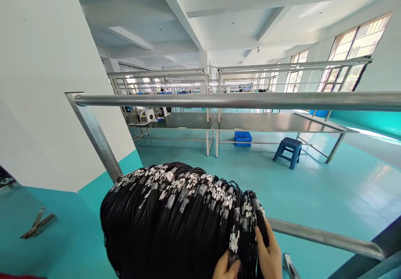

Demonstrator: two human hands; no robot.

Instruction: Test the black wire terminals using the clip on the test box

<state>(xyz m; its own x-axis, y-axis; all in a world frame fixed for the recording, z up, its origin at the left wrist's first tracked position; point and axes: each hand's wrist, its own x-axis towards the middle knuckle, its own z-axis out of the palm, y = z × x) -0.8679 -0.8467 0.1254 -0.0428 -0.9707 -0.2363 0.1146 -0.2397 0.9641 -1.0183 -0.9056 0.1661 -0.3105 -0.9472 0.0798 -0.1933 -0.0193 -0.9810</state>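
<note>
Right hand (270, 252): raised at frame bottom, fingers (262, 238) together, flat against the black cable bundle (175, 224) draped over a metal rail (326, 237). Left hand (226, 269): mostly cropped, thumb touching the cables; finger spread cannot be told.

Both hands, left hand (226, 267) and right hand (268, 252), pressed against black cable bundle (175, 220). Draped over steel rail (322, 236). Blue stool (288, 150) well beyond.

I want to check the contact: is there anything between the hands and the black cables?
Nothing visible. Both hands rest directly on the bundle of black cables at its lower right: the left hand touches the strands near the bottom edge, the right hand lies beside it, fingers pressing the white-tagged strands.
</note>
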